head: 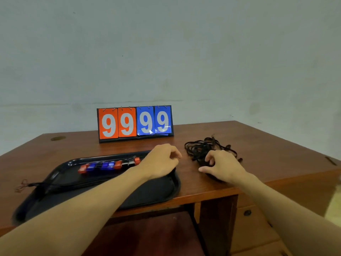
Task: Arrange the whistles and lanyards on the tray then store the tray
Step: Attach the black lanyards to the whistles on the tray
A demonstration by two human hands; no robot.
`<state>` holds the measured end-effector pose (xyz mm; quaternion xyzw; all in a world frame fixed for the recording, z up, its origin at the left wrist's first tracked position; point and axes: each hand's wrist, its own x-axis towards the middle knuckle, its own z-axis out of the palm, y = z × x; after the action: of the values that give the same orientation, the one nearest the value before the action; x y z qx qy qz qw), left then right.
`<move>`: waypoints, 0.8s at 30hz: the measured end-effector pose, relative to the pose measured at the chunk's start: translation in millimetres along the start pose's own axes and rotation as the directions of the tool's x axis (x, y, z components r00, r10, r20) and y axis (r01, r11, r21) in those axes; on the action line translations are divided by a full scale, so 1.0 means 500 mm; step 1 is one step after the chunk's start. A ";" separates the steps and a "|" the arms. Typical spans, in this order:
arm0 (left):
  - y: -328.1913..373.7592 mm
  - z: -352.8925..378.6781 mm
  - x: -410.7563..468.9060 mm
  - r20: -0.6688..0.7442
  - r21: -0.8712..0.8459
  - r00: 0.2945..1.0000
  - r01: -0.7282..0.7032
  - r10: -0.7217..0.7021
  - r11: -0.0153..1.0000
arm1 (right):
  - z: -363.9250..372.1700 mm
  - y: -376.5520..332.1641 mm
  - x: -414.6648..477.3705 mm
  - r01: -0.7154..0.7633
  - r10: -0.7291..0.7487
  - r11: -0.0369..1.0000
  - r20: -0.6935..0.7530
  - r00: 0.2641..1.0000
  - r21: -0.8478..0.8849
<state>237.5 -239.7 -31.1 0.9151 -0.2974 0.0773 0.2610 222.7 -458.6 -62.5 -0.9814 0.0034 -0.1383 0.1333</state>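
Black lanyards (206,147) lie tangled under and just beyond the right hand (222,166), whose fingers pinch into the cords, seemingly to free one, while the left hand (162,160), loosely curled and empty, hovers over the tray (160,193) edge beside the whistles (108,165).

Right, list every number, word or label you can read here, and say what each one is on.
"9" on the left orange card of the flip scoreboard
"9" on the second orange card
"9" on the first blue card
"9" on the right blue card
Whistles on the black tray: any marking is too small and blurred to read.
No other text shows on the table or the wall.
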 end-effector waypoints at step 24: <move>0.134 -0.075 0.071 -0.079 -0.369 0.995 0.029 -0.062 0.929 | -0.229 -0.087 0.040 0.232 0.284 0.153 -0.267 0.921 0.961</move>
<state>227.5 -284.1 40.1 0.8524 -0.2732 0.0553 0.4424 209.3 -447.1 60.4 -0.6049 -0.0436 -0.2957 0.7380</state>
